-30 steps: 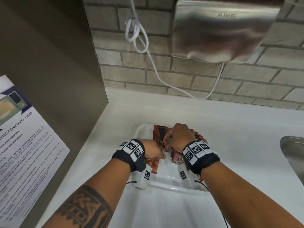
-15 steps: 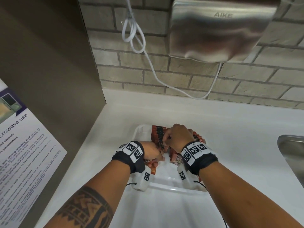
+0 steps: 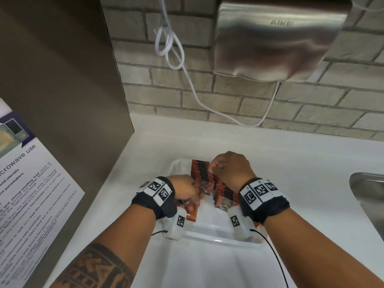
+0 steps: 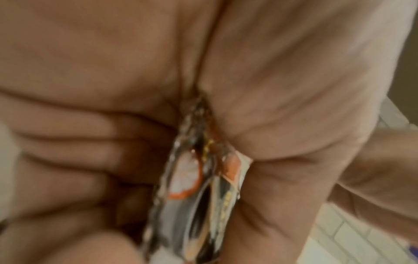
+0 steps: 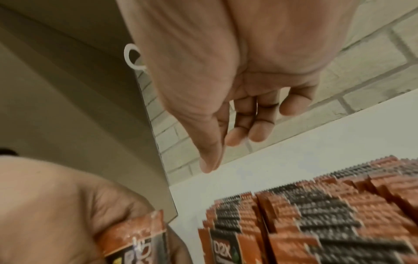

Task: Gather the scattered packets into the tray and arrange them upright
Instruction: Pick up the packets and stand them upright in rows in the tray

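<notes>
A shallow white tray lies on the white counter. In it, orange-and-black packets stand upright in two rows, the left row and the right row; the same rows show in the right wrist view. My left hand hovers over the tray's near left part and grips a few packets, one of them visible edge-up. My right hand hangs over the far ends of the rows. Its fingers are loosely bent and hold nothing.
A steel hand dryer hangs on the brick wall, with a white cable looping down. A steel sink lies at the right edge. A brown side panel with a microwave notice closes the left.
Both hands stay over the tray. The right hand has lifted slightly above the rows. The left hand keeps its hold on the packets.
</notes>
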